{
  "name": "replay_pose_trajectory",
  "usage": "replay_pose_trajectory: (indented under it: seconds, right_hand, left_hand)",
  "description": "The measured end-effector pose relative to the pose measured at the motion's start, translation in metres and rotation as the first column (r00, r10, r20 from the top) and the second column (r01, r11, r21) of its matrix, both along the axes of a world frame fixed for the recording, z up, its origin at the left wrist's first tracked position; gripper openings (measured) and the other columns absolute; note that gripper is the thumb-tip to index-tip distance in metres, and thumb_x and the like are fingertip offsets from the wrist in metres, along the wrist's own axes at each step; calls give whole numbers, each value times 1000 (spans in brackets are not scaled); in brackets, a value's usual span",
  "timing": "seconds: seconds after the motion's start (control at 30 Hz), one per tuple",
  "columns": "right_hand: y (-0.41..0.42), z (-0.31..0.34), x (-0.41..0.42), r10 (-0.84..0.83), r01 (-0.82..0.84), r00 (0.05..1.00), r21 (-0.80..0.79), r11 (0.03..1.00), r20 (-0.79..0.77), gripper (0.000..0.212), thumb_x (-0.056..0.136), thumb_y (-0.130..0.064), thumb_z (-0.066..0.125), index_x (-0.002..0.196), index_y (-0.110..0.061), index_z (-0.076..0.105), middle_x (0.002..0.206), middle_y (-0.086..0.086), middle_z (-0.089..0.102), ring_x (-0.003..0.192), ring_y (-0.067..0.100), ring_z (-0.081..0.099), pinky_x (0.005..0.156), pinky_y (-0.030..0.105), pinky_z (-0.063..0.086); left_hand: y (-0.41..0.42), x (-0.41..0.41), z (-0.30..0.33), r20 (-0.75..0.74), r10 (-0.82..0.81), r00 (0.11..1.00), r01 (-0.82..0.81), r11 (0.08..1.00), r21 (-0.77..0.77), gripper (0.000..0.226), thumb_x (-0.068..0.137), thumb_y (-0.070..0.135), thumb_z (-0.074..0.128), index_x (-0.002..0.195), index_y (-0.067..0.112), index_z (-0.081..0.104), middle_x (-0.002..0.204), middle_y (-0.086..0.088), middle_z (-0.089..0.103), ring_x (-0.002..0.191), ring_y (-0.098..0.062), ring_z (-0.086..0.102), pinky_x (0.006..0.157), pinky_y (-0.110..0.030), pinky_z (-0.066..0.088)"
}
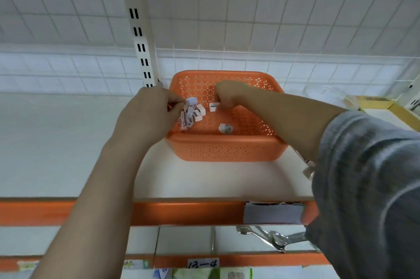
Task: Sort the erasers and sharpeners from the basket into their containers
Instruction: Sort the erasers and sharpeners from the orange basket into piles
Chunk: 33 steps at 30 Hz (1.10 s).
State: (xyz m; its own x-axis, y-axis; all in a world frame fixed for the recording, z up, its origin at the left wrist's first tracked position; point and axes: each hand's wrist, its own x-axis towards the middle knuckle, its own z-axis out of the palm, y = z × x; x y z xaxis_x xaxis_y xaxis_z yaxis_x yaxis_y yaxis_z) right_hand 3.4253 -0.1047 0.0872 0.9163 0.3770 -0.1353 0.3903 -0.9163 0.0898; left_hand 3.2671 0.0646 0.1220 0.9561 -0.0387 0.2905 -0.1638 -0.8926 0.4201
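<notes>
Both my hands are inside the orange basket (223, 149), which stands on the white shelf (56, 142) a little to the right of the slotted upright post (138, 28). My left hand (147, 115) is at the left side of the basket, and its fingers are curled together around a bunch of small white pieces (189, 111); some of them stick out from my fingertips and hang down toward the basket floor. I cannot tell if these pieces are erasers or sharpeners, because they are small and blurred. My right hand (229, 94) is farther in, near the far wall of the basket, with the fingers bent down and narrow. Just below these fingers is one small white block (214, 106), and the fingertips seem to touch it, but I cannot say for sure that I hold it. One more small piece with a printed label (225, 128) lies alone on the basket floor, near the front wall and apart from both hands. My right arm has a grey sleeve (368, 187) pushed up over the forearm. On the right side of the shelf, beyond my arm, stands a clear container (327, 94), and further right a yellow-edged tray (386, 106). The shelf edge near me is orange (181, 212) and carries a pale label holder (272, 212). Below it, metal tongs (272, 237) hang on the lower level.
</notes>
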Motion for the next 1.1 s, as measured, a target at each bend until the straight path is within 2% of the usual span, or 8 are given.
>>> replay_pose_trajectory:
  seconds: [0.17,0.3,0.47,0.6,0.73,0.83,1.0,1.1]
  right_hand:
    - [-30,39,-50,-142,111,988,363,925,58,25,84,-29,69,100,-10,72,94,8,69,87,22,63,73,31,49]
    - [-56,44,-130,-326,81,938,842,533,116,6,79,-29,74,84,-27,71,83,-4,69,77,7,62,67,17,45]
    - [-73,31,-194,-491,33,870,987,155,48,19,80,-27,74,69,-37,62,62,-16,62,62,5,54,62,26,48]
    - [-76,24,-199,-558,55,830,991,123,23,26,81,-24,73,66,-39,58,60,-13,61,56,3,53,55,15,43]
    - [-75,16,-199,-586,79,810,990,120,6,20,81,-27,73,69,-38,61,66,-5,65,60,10,57,62,28,46]
    - [-74,12,-200,-607,65,794,990,128,26,19,81,-26,72,71,-38,62,65,-7,67,59,6,58,61,23,47]
    - [-74,14,-207,-630,48,776,993,105,29,25,83,-22,71,70,-39,58,60,-13,63,57,10,58,39,16,41]
    - [-79,15,-210,-618,56,786,992,116,28,24,83,-23,71,71,-39,57,64,-10,63,60,14,61,41,22,44]
  left_hand:
    - [-12,40,-1,-66,-132,989,140,980,138,23,92,18,53,94,11,74,95,-4,72,85,-21,64,79,-37,53]
    - [-25,96,-4,-183,-217,959,259,932,252,19,89,14,59,101,16,74,103,3,71,92,-13,63,83,-33,51]
    - [-33,144,-12,-352,-254,901,394,820,415,31,82,12,70,113,17,68,115,3,65,95,-13,58,82,-27,45]
    - [-34,158,-18,-420,-272,866,471,727,500,31,81,14,72,110,21,70,115,6,66,90,-9,53,73,-24,39]
    - [-33,165,-22,-396,-300,868,489,661,569,26,80,23,73,106,26,71,105,12,67,89,-7,53,71,-25,42]
    - [-32,169,-27,-379,-322,868,496,606,621,18,80,30,72,99,30,71,93,15,63,85,-8,54,67,-27,43]
    - [-35,167,-26,-314,-390,866,496,585,641,12,89,24,61,97,20,69,89,8,65,84,-13,59,71,-30,48]
    - [-34,163,-24,-311,-394,865,501,637,586,16,90,26,61,102,21,70,94,9,66,83,-10,58,73,-29,48]
